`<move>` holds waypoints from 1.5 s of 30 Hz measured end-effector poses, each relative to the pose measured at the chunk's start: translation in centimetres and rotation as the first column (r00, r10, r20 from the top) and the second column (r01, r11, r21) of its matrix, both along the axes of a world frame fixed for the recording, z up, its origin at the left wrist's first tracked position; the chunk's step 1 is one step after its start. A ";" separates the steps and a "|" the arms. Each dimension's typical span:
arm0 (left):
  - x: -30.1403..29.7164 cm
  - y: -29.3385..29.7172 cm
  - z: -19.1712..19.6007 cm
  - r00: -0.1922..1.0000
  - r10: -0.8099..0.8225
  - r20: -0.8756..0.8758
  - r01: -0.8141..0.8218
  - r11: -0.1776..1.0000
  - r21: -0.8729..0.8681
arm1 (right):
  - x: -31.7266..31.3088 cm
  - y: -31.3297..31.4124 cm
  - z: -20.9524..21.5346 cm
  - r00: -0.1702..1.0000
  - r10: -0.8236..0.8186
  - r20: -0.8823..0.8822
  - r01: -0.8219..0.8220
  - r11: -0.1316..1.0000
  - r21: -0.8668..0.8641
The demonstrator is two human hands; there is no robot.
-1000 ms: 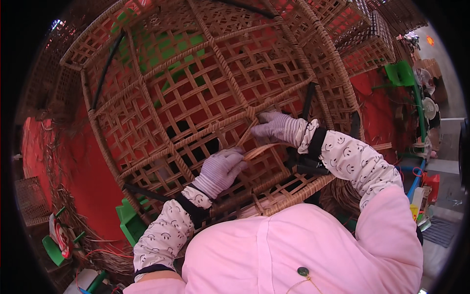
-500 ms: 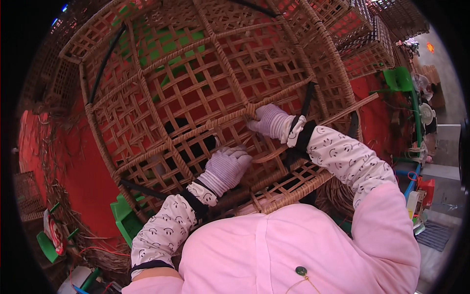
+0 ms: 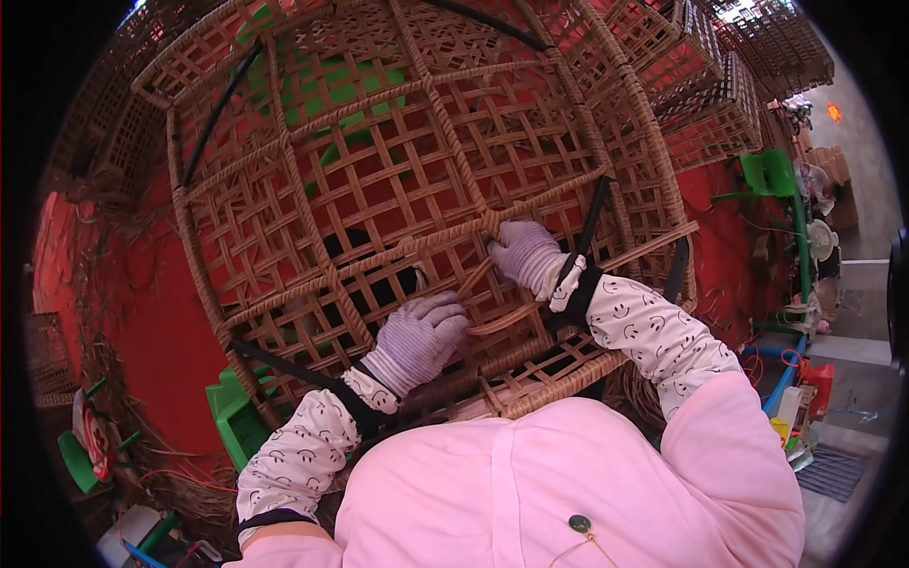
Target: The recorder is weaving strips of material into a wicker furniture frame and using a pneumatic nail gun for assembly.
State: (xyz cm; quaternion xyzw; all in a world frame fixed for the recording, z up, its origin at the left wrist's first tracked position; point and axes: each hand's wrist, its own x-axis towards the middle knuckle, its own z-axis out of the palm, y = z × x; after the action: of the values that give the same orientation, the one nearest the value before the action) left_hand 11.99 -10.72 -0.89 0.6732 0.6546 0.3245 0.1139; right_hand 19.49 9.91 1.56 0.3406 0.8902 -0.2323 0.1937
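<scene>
Head view: red-white round sign (image 3: 95,437) lower left

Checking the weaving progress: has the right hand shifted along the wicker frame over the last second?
Yes. The right hand has moved left along the wicker frame, and now sits at the crossing of its thick wrapped ribs.

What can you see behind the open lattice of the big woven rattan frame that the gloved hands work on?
Through the gaps of the rattan frame show a red floor, a green plastic thing near the top and a dark patch mid-frame. The hands and pink clothing cover what lies behind the lower part.
</scene>
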 end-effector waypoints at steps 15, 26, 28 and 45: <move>0.8 0.6 -0.7 0.991 -0.132 0.007 0.132 0.990 -0.056 | 0.1 0.3 0.0 0.995 -0.101 -0.006 0.100 0.991 -0.093; 0.2 0.5 -1.0 0.985 -0.173 -0.022 0.169 0.979 -0.114 | -1.3 2.0 3.4 0.952 0.139 0.272 -0.081 0.973 -0.214; 0.0 0.9 -0.7 0.991 -0.135 -0.019 0.134 0.989 -0.064 | -1.5 2.2 4.3 0.949 0.163 0.272 -0.087 0.959 -0.269; 1.9 5.5 2.8 0.981 -0.151 0.121 0.158 0.986 -0.053 | 19.8 0.4 27.2 0.989 -0.137 -0.056 0.130 0.986 -0.108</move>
State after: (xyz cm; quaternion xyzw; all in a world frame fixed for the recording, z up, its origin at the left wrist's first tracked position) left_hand 13.86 -5.24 1.95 0.6981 0.6022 0.3329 0.1978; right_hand 39.33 10.31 28.76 0.3814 0.8578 -0.3014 0.1670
